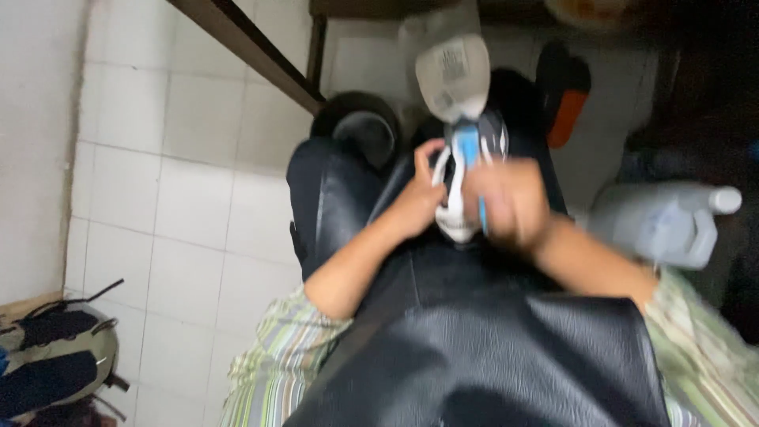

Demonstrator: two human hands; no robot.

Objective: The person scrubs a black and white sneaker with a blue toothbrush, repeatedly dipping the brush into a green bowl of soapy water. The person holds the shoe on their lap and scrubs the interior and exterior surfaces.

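A white shoe (457, 215) with blue and black parts rests on my lap, over a black apron (474, 348). My left hand (419, 198) grips the shoe's left side with its fingers curled around it. My right hand (510, 202) is blurred and closed around a thin blue-handled tool (481, 213), probably a brush, pressed against the shoe's right side. A translucent plastic bottle (452, 75) stands just beyond the shoe, near my knees. My sleeves are striped green and white.
A grey plastic jug (672, 221) with a white cap lies at the right. A dark round bowl (360, 130) sits on the white tiled floor by a table leg (261, 55). A black and orange shoe (563, 95) lies farther back. A backpack (55, 360) sits at the lower left.
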